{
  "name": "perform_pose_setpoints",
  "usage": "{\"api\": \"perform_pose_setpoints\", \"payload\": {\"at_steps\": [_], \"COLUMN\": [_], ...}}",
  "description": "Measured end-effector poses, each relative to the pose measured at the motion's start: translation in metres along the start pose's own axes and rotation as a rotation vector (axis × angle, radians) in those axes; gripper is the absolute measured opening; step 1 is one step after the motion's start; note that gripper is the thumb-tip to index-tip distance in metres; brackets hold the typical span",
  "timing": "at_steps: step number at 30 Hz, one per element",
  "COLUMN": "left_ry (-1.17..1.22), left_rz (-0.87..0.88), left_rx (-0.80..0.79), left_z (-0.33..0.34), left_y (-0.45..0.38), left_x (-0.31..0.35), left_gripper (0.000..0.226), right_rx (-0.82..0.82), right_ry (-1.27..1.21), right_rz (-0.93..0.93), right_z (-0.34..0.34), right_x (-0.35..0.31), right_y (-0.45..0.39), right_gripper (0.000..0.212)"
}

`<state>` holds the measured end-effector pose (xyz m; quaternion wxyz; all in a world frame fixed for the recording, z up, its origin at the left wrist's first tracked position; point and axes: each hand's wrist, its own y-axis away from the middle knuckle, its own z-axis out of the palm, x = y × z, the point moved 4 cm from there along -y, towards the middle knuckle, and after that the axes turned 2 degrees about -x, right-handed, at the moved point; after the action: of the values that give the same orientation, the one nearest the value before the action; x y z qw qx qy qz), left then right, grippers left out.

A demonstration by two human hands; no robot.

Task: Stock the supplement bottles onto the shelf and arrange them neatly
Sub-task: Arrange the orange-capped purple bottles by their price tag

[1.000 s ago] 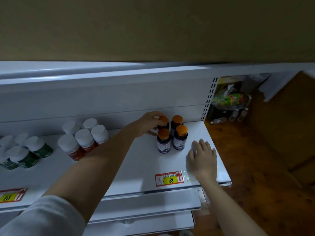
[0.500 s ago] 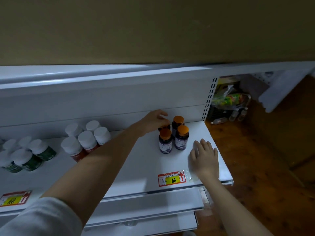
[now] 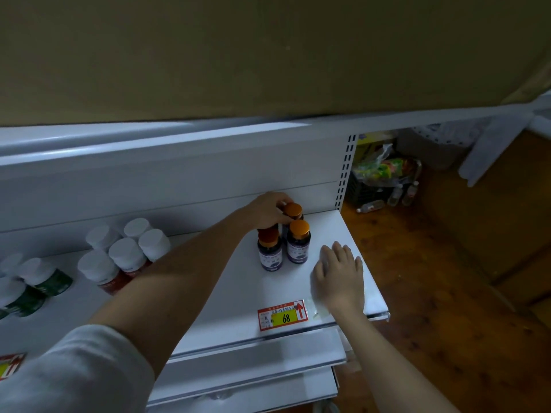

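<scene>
Already stocked at our far left are the green bottles (image 3: pixel 32 286) with white caps, then the red bottles (image 3: pixel 119 260), both groups upright on the white shelf (image 3: pixel 226 296). Next, our left hand (image 3: pixel 268 211) reaches to the back row of the orange-capped bottles (image 3: pixel 295 242), its fingers (image 3: pixel 283 217) curled over the rear left bottle's cap, which a second ago still showed beneath them and is now covered; we judge the hand is nudging that bottle tight against its neighbours to square a two-by-two block, with three caps showing and the fourth hidden. A red and yellow price tag (image 3: pixel 281 315) marked 68 sits at the shelf's front edge below them. Further right, our right hand (image 3: pixel 340 278) rests flat on the shelf, fingers straight and slightly apart, holding nothing, much as it lay before, just beside the block.
</scene>
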<state>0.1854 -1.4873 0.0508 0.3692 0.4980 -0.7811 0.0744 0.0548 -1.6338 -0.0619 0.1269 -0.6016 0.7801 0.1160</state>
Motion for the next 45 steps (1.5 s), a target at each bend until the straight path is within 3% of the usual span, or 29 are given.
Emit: {"api": "perform_pose_setpoints", "payload": {"at_steps": [4,11,17,21,23,28,32,41,45], "left_ry": [0.101,0.55,0.767,0.886,0.873,0.794,0.769,0.81,0.859], "left_rz": [0.001,0.054,0.072,-0.003,-0.043,-0.174,-0.177,-0.171,-0.206], "left_rx": [0.074,0.39,0.471,0.512,0.484,0.425,0.406,0.425,0.43], "left_z": [-0.001,-0.032,-0.046,-0.03,-0.022,-0.014,-0.017,-0.022,-0.021], "left_y": [0.0,0.035,0.092,0.139,0.155,0.176,0.187,0.213,0.219], "left_x": [-0.01,0.005,0.009,-0.007,-0.013,-0.018,-0.016,-0.03,-0.041], "left_gripper": [0.039,0.033,0.028,0.026,0.025,0.027,0.029,0.035,0.037], "right_rx": [0.003,0.015,-0.042,-0.024,-0.012,-0.472,-0.662,-0.618,-0.511], "right_ry": [0.003,-0.017,-0.014,-0.46,-0.649,-1.195,-1.346,-1.417,-1.447], "right_rz": [0.0,-0.016,-0.016,0.081,0.017,-0.162,-0.243,-0.245,-0.199], "right_z": [-0.002,-0.001,-0.002,-0.032,-0.054,-0.084,-0.087,-0.062,-0.056], "right_x": [-0.001,0.001,0.003,-0.003,-0.02,-0.084,-0.114,-0.136,-0.147], "right_y": [0.001,0.0,-0.005,-0.005,0.006,0.047,0.073,0.094,0.101], "right_gripper": [0.045,0.041,0.041,0.037,0.032,0.022,0.025,0.034,0.03]}}
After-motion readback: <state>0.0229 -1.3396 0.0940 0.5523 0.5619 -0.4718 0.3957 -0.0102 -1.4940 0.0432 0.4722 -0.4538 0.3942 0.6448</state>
